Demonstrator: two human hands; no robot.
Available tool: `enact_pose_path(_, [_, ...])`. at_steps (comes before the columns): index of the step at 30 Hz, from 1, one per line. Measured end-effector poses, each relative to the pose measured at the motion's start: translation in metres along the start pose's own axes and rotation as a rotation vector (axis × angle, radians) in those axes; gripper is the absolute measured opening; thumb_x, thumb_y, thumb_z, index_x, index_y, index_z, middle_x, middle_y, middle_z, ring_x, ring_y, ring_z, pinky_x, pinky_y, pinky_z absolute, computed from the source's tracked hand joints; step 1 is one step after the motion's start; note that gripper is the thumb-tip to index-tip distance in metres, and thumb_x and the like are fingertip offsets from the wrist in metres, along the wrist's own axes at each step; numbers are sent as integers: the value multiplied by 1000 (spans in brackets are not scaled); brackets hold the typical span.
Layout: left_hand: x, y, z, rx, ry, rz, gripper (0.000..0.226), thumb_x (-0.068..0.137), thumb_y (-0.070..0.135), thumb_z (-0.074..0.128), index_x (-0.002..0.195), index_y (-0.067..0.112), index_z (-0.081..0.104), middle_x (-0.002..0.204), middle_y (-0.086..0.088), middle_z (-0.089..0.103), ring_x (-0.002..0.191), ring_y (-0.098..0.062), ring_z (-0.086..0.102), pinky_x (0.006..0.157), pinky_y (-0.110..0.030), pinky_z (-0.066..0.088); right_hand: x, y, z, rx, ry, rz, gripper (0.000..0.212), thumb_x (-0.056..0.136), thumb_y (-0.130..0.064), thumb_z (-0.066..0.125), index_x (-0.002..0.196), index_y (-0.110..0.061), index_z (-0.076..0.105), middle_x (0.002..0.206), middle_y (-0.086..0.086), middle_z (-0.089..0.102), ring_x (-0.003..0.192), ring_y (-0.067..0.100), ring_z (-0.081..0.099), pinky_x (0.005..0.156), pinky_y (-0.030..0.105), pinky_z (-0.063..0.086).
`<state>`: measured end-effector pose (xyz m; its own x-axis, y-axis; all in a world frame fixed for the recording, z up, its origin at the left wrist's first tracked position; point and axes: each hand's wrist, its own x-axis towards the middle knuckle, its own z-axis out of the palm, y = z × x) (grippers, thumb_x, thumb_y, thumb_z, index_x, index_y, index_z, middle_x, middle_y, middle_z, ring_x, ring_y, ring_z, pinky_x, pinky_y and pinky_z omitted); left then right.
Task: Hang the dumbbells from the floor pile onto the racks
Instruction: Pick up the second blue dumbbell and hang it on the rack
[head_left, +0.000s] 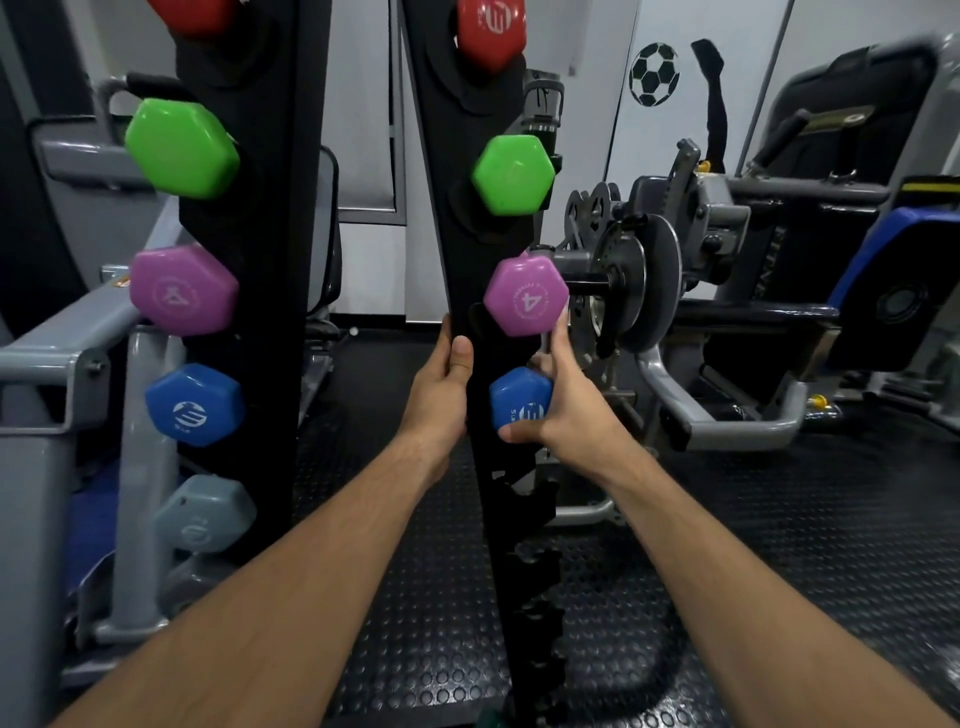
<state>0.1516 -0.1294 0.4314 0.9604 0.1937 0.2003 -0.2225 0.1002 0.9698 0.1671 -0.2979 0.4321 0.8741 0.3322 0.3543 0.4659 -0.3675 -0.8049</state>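
**Blue Dumbbell Held at Right-Hand Rack**

A blue dumbbell (519, 399) was gripped in the right hand (569, 410), fingers and thumb curled round it, at a slot of the right rack (467, 291) just below a purple dumbbell (525, 297). The rack's upright was clasped by the left hand (440, 400), thumb laid on its front edge. Higher on the same rack, a green dumbbell (513, 174) and a red dumbbell (491, 31) were hung. On the left rack (270, 260), green, purple, blue and grey weights were seen in descending order. A grey exercise machine (675, 270) stood behind, on a studded black rubber floor (753, 545).
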Motion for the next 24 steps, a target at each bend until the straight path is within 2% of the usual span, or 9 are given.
enact_pose_path(2, [0, 0, 0, 14, 5, 0, 46, 103, 58, 43, 148, 56, 38, 141, 19, 61, 127, -9, 59, 109, -51, 48, -4, 4, 3, 49, 5, 55, 152, 69, -5, 94, 157, -43, -25, 161, 4, 43, 139, 14, 53, 115, 42, 48])
enact_pose_path(4, [-1, 0, 0, 24, 10, -11, 45, 103, 58, 43, 148, 57, 38, 141, 19, 61, 128, -10, 59, 110, -51, 47, -8, 8, 2, 35, -4, 101, 143, 71, -14, 95, 163, -31, -13, 148, -6, 55, 127, 9, 61, 114, 37, 48])
enact_pose_path(7, [-2, 0, 1, 35, 9, -19, 44, 102, 60, 42, 146, 59, 39, 140, 19, 61, 128, -12, 60, 109, -52, 47, -9, 12, 2, -8, -3, 109, 131, 73, -23, 94, 166, -22, 4, 141, -11, 57, 119, 2, 62, 114, 30, 45])
enact_pose_path(12, [-6, 2, 1, 62, 17, -10, 49, 98, 66, 42, 146, 60, 36, 148, 18, 54, 135, -14, 53, 113, -55, 42, -10, 17, 6, -6, 15, 79, 132, 73, -30, 94, 166, -25, 1, 147, -10, 56, 126, 5, 61, 117, 38, 44])
enact_pose_path(15, [-7, 1, 1, 75, 14, 2, 67, 78, 86, 44, 141, 67, 35, 149, 18, 54, 136, -15, 53, 112, -56, 42, -20, 15, 8, 31, 78, 75, 137, 67, -41, 95, 167, -24, 2, 159, -11, 43, 140, 7, 50, 121, 41, 39])
enact_pose_path(17, [-7, -2, 0, 70, 6, 0, 76, 68, 90, 45, 140, 68, 35, 151, 16, 53, 137, -16, 52, 112, -55, 43, -33, 7, 10, 14, 147, 71, 129, 72, -40, 91, 167, -23, 5, 165, -9, 36, 147, 4, 39, 125, 39, 33])
enact_pose_path(19, [-15, 6, -1, 82, -4, -9, 75, 75, 86, 47, 145, 62, 36, 152, 15, 51, 139, -14, 49, 114, -54, 42, -50, -2, 14, -4, 231, 61, 117, 79, -37, 87, 166, -24, 11, 166, -10, 34, 149, 1, 34, 126, 35, 29])
enact_pose_path(22, [-32, 12, -4, 107, -45, 43, 60, 99, 62, 47, 155, 42, 36, 152, 19, 48, 134, 5, 45, 118, -33, 38, -79, -8, 22, -51, 320, 52, 103, 86, -44, 80, 166, -27, 18, 168, -10, 31, 151, 1, 29, 126, 36, 28])
enact_pose_path(24, [-42, 6, -8, 121, -41, 81, 54, 104, 51, 46, 155, 35, 38, 131, 37, 52, 106, 31, 45, 101, -9, 39, -102, -7, 29, -81, 343, 54, 95, 89, -47, 76, 165, -30, 22, 167, -13, 31, 151, 0, 30, 123, 29, 32])
